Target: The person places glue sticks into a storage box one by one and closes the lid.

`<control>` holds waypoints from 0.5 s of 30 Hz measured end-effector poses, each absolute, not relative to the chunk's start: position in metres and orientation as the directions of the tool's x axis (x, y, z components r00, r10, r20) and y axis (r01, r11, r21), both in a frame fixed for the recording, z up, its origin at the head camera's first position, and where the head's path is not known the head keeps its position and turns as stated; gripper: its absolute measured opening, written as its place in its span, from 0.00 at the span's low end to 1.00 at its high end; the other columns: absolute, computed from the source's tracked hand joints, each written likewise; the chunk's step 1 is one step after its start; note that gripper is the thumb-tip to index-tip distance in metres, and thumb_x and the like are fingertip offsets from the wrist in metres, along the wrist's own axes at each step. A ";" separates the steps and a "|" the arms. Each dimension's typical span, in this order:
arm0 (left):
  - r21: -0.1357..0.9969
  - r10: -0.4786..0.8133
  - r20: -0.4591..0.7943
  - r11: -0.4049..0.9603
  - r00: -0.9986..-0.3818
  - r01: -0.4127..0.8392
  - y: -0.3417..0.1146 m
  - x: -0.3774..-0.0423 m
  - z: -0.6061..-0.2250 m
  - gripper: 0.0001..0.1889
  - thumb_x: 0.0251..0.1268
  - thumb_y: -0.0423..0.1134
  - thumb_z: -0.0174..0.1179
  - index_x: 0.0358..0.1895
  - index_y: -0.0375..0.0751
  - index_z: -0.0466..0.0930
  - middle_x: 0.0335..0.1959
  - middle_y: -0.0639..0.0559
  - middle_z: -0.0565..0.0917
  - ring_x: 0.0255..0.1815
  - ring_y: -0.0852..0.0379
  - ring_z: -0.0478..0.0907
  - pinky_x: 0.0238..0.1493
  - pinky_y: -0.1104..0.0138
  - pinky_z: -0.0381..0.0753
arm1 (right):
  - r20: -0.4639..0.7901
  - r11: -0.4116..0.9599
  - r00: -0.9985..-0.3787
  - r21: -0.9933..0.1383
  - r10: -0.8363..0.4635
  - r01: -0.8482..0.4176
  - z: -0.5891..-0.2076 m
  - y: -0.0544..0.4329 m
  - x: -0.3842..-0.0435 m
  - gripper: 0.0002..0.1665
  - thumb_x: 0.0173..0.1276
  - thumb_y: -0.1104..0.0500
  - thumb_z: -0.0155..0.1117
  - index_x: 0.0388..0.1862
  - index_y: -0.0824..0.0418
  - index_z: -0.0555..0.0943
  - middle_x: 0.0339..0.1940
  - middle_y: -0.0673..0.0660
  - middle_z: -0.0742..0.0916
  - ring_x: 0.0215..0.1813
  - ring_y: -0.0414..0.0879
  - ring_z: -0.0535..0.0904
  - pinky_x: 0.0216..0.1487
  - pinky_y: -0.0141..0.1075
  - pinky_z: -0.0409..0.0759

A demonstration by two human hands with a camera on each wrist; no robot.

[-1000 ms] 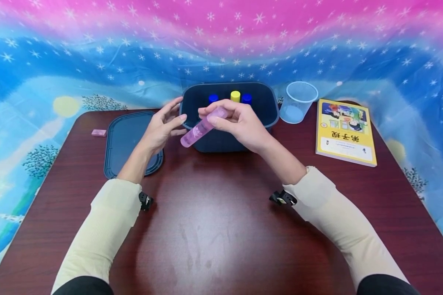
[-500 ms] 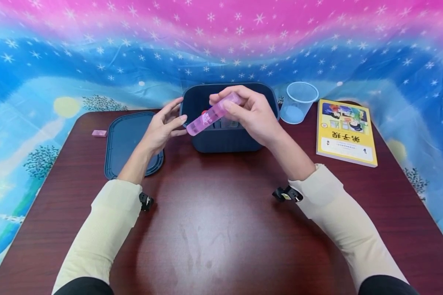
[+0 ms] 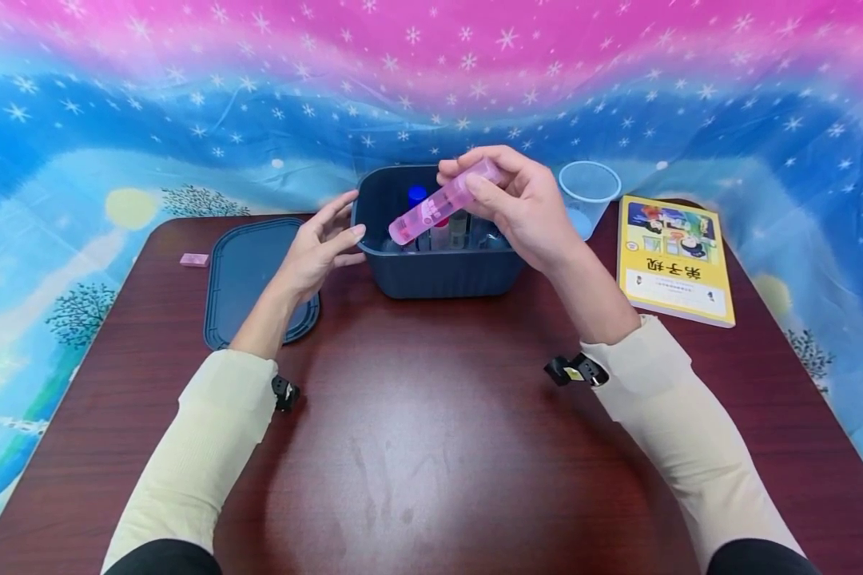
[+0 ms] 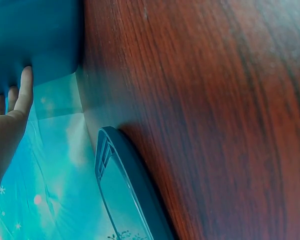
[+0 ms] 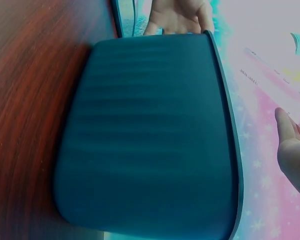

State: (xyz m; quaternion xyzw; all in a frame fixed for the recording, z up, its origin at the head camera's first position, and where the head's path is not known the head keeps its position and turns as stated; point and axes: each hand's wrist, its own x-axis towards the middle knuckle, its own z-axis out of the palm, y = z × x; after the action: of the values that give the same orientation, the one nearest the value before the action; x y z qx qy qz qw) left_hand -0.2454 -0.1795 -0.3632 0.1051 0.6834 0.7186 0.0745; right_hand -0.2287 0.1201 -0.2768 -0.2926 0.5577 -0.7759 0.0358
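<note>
My right hand (image 3: pixel 525 204) pinches a pink translucent tube (image 3: pixel 439 204) with printing on its side, thumb in front and fingers behind. The tube is held at a slant above the dark blue-grey bin (image 3: pixel 446 275), its lower end overlapping the bin's opening in the head view. My left hand (image 3: pixel 324 247) rests against the bin's left end with fingers fairly straight; in the left wrist view its fingertips (image 4: pixel 26 80) press the outer wall. Inside the bin stand several clear bottles or tubes, one with a blue cap (image 3: pixel 417 194), partly hidden by the pink tube and right hand.
Left of the bin lies its dark lid (image 3: pixel 248 279), with a small pink block (image 3: pixel 194 259) beyond it. A clear plastic cup (image 3: pixel 590 188) stands right of the bin, partly behind my right hand. A yellow book (image 3: pixel 676 259) lies farther right. A patterned cloth hangs behind the table.
My right hand has moved right and up with the pink tube, uncovering more of the bin's front and contents and now overlapping the cup. The left hand has stayed at the bin's left end.
</note>
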 end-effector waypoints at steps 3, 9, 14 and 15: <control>0.998 0.248 0.047 -0.050 -0.968 0.036 -0.179 -0.245 -0.363 0.33 0.74 0.43 0.60 0.79 0.54 0.61 0.78 0.47 0.61 0.73 0.44 0.66 0.61 0.43 0.76 | 0.403 -0.348 -0.836 -0.896 -0.372 -0.277 -0.276 0.124 -0.230 0.12 0.75 0.72 0.55 0.52 0.66 0.83 0.55 0.63 0.87 0.62 0.58 0.81 0.63 0.45 0.79; 0.999 0.245 0.042 -0.037 -0.969 0.034 -0.180 -0.245 -0.363 0.33 0.74 0.43 0.61 0.79 0.54 0.61 0.78 0.47 0.62 0.73 0.44 0.66 0.60 0.45 0.78 | 0.348 -0.306 -0.865 -0.921 -0.361 -0.242 -0.276 0.132 -0.232 0.11 0.75 0.70 0.58 0.51 0.65 0.83 0.55 0.62 0.86 0.63 0.55 0.81 0.62 0.42 0.80; 0.999 0.248 0.044 -0.042 -0.968 0.035 -0.179 -0.245 -0.364 0.33 0.74 0.43 0.61 0.79 0.54 0.61 0.78 0.47 0.62 0.73 0.44 0.67 0.60 0.45 0.78 | 0.319 -0.266 -0.879 -0.936 -0.356 -0.231 -0.280 0.138 -0.236 0.10 0.75 0.69 0.60 0.52 0.65 0.82 0.56 0.62 0.86 0.62 0.55 0.82 0.61 0.40 0.80; 0.998 0.249 0.044 -0.044 -0.968 0.034 -0.179 -0.245 -0.364 0.33 0.74 0.43 0.61 0.79 0.54 0.61 0.77 0.47 0.62 0.73 0.44 0.67 0.60 0.45 0.78 | 0.312 -0.254 -0.882 -0.939 -0.354 -0.230 -0.281 0.139 -0.236 0.10 0.74 0.68 0.60 0.52 0.66 0.82 0.56 0.62 0.86 0.61 0.55 0.82 0.61 0.40 0.81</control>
State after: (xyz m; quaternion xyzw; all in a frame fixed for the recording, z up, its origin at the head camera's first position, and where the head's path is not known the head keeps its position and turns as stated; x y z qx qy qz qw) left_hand -0.2452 -0.1794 -0.3636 0.1028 0.6874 0.7150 0.0751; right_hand -0.2365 0.1391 -0.2806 -0.2396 0.6094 -0.7547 0.0409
